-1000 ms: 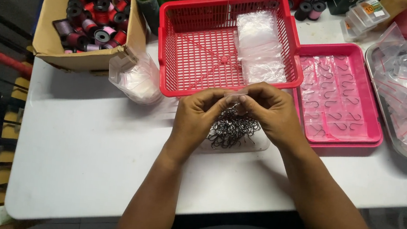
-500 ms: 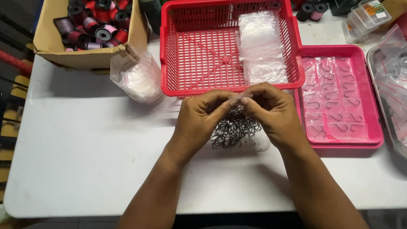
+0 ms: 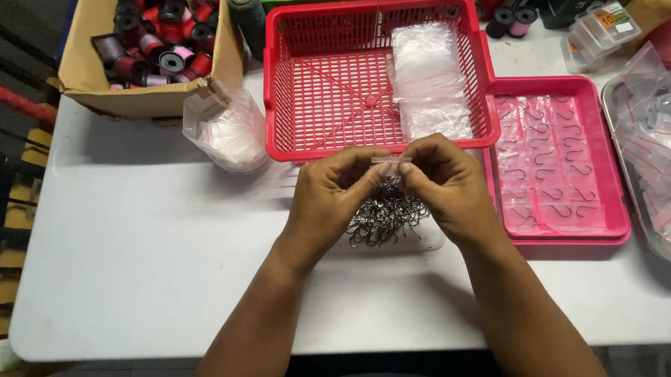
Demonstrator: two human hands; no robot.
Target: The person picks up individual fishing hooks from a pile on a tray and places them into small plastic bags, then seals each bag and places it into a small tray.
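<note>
White bench [image 3: 140,260] bare along near edge; left hand [image 3: 326,200] and right hand [image 3: 446,187] pinch small clear bag [image 3: 385,161] over hook pile [image 3: 386,214], red basket [image 3: 281,68] just behind.

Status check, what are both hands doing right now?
Left hand and right hand pinch a small clear plastic bag above the black metal hook pile. Nothing obstructing.

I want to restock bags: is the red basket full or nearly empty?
Partly filled: clear small bags lie only along the right side of the red basket; its left mesh floor shows bare.

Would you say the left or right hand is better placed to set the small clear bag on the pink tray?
Probably the right hand: the pink tray lies beside it, while the left hand sits farther away.
</note>
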